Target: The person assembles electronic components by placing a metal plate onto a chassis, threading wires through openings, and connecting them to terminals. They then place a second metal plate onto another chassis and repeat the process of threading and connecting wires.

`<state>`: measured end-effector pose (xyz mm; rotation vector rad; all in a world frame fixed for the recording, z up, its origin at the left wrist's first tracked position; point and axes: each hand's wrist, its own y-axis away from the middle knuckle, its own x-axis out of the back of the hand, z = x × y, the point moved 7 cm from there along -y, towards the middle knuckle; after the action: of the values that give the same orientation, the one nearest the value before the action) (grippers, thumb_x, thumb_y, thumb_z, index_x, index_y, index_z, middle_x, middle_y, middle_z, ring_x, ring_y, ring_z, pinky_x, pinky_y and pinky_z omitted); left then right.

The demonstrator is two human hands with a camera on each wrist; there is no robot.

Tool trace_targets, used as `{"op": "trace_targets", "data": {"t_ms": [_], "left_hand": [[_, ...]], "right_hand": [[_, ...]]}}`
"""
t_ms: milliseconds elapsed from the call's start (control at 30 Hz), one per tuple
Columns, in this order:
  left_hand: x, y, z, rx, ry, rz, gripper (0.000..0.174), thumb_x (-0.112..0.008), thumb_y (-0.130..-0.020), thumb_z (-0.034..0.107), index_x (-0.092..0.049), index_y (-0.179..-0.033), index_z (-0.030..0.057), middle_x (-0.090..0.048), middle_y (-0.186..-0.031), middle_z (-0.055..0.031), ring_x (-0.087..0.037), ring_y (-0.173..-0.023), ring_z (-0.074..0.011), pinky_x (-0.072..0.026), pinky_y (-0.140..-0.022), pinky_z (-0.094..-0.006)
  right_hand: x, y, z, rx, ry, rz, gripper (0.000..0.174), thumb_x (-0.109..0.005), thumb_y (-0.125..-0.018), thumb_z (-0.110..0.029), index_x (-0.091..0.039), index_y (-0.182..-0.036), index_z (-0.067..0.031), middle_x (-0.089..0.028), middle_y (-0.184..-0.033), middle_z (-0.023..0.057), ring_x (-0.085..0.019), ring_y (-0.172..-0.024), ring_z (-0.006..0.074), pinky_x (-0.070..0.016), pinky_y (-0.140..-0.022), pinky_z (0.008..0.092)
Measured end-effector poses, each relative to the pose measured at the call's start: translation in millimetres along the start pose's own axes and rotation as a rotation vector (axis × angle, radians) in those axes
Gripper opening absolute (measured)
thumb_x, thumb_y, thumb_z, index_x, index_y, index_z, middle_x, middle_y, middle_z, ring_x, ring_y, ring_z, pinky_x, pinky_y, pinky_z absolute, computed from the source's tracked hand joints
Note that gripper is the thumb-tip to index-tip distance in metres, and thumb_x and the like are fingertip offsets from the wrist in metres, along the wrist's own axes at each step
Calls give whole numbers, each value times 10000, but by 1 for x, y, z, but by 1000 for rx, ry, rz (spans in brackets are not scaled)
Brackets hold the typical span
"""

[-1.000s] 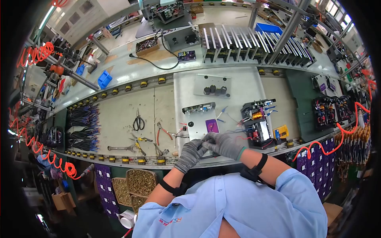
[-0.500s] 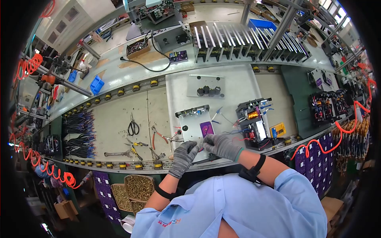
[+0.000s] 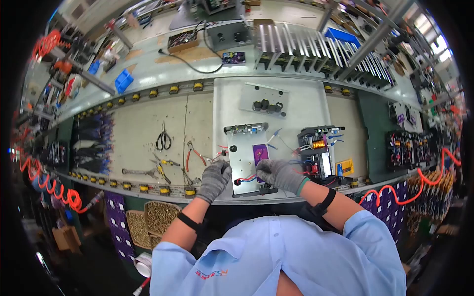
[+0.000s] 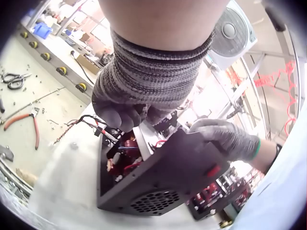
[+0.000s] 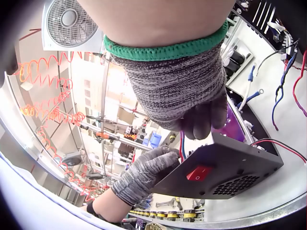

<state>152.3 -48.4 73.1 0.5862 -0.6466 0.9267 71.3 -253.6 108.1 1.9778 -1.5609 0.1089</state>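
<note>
An open metal chassis (image 3: 243,160) lies before me, with a purple circuit board (image 3: 260,154) on its right side. Its black end panel (image 5: 225,165) bears a red rocker switch (image 5: 198,173) and a round vent grille (image 4: 154,202). Red and blue wires (image 3: 248,178) run from near the switch to my gloved right hand (image 3: 280,176), whose curled fingertips pinch them above the chassis. My gloved left hand (image 3: 216,180) is at the chassis's left edge, fingers bent, close to a wire bundle (image 4: 98,125); I cannot tell whether it holds anything.
A second open unit (image 3: 318,153) with a copper coil stands to the right, beside a yellow item (image 3: 344,166). Scissors (image 3: 163,139), red-handled pliers (image 3: 194,154) and a wrench (image 3: 139,172) lie left. A metal plate (image 3: 265,100) with black cylinders lies behind the chassis.
My hands, close together over the chassis's near end at first, have parted. The left has moved left and away from me to the chassis's edge, uncovering the red and blue wires.
</note>
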Motion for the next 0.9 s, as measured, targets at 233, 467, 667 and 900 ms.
{"op": "trace_targets", "data": {"t_ms": [233,467,667,900], "left_hand": [[-16,-4,-34,257,445,152,212,-618,-944,209,-691,-1040,34,-692,-801,-67,-624,-681,-157,-513,-668,-318],[-63,0,-75,355,664,136,211,-637,-938,181,-684,-1028,-4,-686,-811,-38,-600,-691,-96,-503,-637,-269],[-48,15,-93,408,772,176,228,-640,-951,231,-673,-1064,35,-642,-836,0,-571,-653,-88,-495,-604,-254],[-27,31,-92,497,807,143,235,-655,-938,284,-655,-988,55,-632,-817,5,-577,-649,-85,-472,-587,-252]], "right_hand": [[-6,-25,-15,13,-2,-41,160,-691,-922,-139,-673,-1035,-27,-722,-872,78,-675,-800,136,-540,-750,302],[-2,-55,-20,1,538,-19,226,-649,-934,-226,-678,-1039,-28,-701,-872,185,-694,-801,290,-544,-758,369],[-6,-57,-29,-40,140,-15,282,-646,-953,-258,-668,-1070,-2,-712,-880,126,-689,-793,240,-548,-764,358],[-12,-41,-29,-27,-440,-336,421,-752,-886,-187,-594,-1214,25,-668,-1090,70,-630,-994,141,-505,-924,284]]}}
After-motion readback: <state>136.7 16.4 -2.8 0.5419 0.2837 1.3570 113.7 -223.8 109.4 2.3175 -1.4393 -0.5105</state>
